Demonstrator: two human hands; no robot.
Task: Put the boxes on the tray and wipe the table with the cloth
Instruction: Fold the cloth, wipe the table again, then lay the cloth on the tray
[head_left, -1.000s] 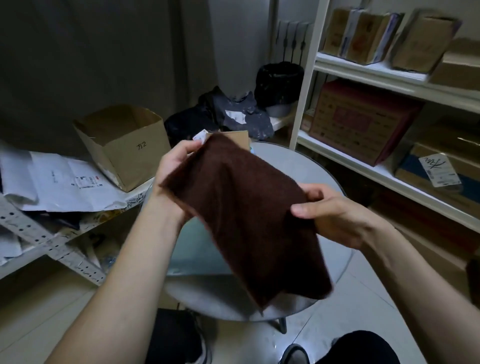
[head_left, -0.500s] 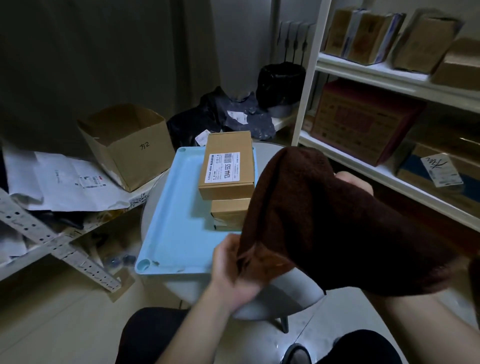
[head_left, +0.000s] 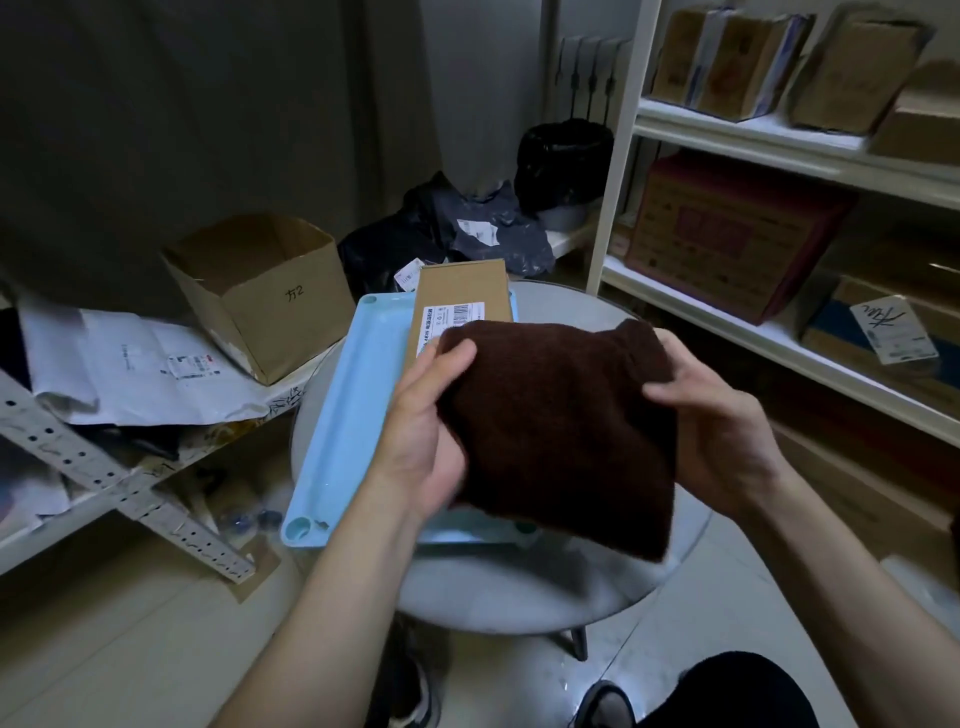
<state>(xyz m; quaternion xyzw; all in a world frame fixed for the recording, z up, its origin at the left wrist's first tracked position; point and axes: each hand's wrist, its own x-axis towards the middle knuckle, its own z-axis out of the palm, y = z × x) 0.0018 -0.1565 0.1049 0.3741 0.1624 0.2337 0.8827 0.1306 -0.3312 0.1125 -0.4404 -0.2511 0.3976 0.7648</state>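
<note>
Both hands hold a dark brown cloth (head_left: 558, 421), folded over, in the air above the round grey table (head_left: 524, 587). My left hand (head_left: 428, 431) grips its left edge and my right hand (head_left: 722, 441) grips its right edge. Under the cloth lies a light blue tray (head_left: 345, 410) on the table's left half. A brown cardboard box with a white label (head_left: 460, 301) sits on the tray at the far end; the cloth hides its near part and anything behind it.
An open cardboard box (head_left: 260, 291) and papers rest on a low shelf at the left. White shelving (head_left: 779, 332) with cartons stands at the right. Dark bags (head_left: 467, 234) lie behind the table. My knee (head_left: 727, 691) and shoe are below the table.
The cloth went from spread out and hanging to the right to folded into a smaller pad between both hands, centred over the tray. My left hand moved up to its left edge.
</note>
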